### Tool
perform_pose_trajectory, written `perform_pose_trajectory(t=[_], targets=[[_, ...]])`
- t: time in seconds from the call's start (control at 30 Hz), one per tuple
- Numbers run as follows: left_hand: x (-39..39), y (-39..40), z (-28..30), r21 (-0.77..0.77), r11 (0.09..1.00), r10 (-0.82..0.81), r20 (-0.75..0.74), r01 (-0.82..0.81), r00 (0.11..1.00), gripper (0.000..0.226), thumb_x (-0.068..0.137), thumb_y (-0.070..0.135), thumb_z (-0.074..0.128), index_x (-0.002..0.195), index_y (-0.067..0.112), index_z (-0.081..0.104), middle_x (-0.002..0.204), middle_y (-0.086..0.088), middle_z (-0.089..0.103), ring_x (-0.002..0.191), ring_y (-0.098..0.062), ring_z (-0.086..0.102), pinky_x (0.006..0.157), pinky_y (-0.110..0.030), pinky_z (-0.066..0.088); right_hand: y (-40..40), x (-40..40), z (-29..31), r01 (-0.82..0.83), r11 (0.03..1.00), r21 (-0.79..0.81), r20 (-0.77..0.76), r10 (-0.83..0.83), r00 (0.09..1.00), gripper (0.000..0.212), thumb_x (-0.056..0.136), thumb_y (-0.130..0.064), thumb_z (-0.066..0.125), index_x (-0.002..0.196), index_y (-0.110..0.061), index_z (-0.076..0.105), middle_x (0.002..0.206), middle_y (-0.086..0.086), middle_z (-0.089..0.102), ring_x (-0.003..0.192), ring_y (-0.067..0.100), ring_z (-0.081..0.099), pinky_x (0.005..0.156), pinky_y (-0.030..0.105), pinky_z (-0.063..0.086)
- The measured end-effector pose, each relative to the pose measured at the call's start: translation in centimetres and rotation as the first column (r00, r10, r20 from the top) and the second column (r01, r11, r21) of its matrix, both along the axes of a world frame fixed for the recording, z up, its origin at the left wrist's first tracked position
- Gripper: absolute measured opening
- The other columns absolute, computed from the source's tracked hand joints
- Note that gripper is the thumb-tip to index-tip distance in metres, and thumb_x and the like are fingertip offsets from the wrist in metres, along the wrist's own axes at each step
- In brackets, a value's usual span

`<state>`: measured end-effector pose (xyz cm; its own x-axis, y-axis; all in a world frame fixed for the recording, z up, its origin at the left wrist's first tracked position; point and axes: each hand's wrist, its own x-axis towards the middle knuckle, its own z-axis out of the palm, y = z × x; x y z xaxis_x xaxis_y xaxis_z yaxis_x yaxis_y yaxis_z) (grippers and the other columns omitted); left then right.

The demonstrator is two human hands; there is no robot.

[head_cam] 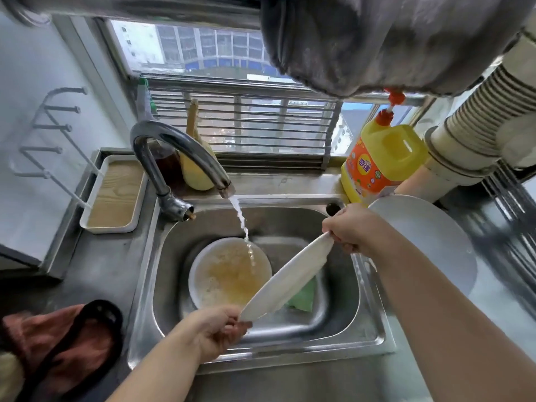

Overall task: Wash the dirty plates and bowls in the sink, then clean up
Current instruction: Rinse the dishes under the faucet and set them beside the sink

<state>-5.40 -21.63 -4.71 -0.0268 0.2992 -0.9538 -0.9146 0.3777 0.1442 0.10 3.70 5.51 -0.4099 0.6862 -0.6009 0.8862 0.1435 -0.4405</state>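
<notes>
Over the steel sink (pixel 374 288) I hold a white plate (pixel 287 278) tilted on edge. My left hand (pixel 217 329) pinches its near rim and my right hand (pixel 351 227) grips its far rim. Below it a white bowl (pixel 197 274) sits in the sink, full of brownish water. The tap (pixel 177 152) runs, and its stream falls into the bowl. A green sponge (pixel 303 297) lies in the sink, partly hidden under the plate. A second white plate (pixel 429 230) rests on the counter to the right of the sink.
A yellow detergent bottle (pixel 380 161) stands at the sink's back right corner. A white tray (pixel 116 192) with a wooden insert lies left of the tap. A reddish cloth with a black strap (pixel 63 340) lies on the left counter. A grey cloth (pixel 391 39) hangs overhead.
</notes>
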Motion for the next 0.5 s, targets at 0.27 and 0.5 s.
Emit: perform_pose_trajectory(t=[0.27,0.5], targets=[[1.1,2.2,1.6,-0.024,0.995,-0.098,-0.11,0.096,0.989,0.03,0.09,-0.005,0.045,0.062,0.005,0.046,0.04,-0.005,0.038,0.025,-0.01,0.037,0.03,-0.015,0.039,0.2,5.8,1.0,0.024,0.996,0.082,-0.037,-0.021,0.999,0.013,0.086,-0.014,0.058,0.09,-0.006,0.066,0.074,0.009,0.064,0.064,0.018,0.06,0.06,0.027,0.051],[1.1,7.8,9.4,0.041,0.97,-0.148,-0.681,0.239,0.717,0.016,0.085,-0.008,0.053,0.077,-0.006,0.067,0.051,-0.01,0.056,0.04,-0.017,0.049,0.046,-0.025,0.047,1.9,16.0,3.7,0.229,0.973,0.002,-0.375,-0.211,0.902,0.029,0.087,-0.004,0.052,0.097,-0.019,0.074,0.07,0.016,0.067,0.056,0.022,0.055,0.06,0.026,0.048]])
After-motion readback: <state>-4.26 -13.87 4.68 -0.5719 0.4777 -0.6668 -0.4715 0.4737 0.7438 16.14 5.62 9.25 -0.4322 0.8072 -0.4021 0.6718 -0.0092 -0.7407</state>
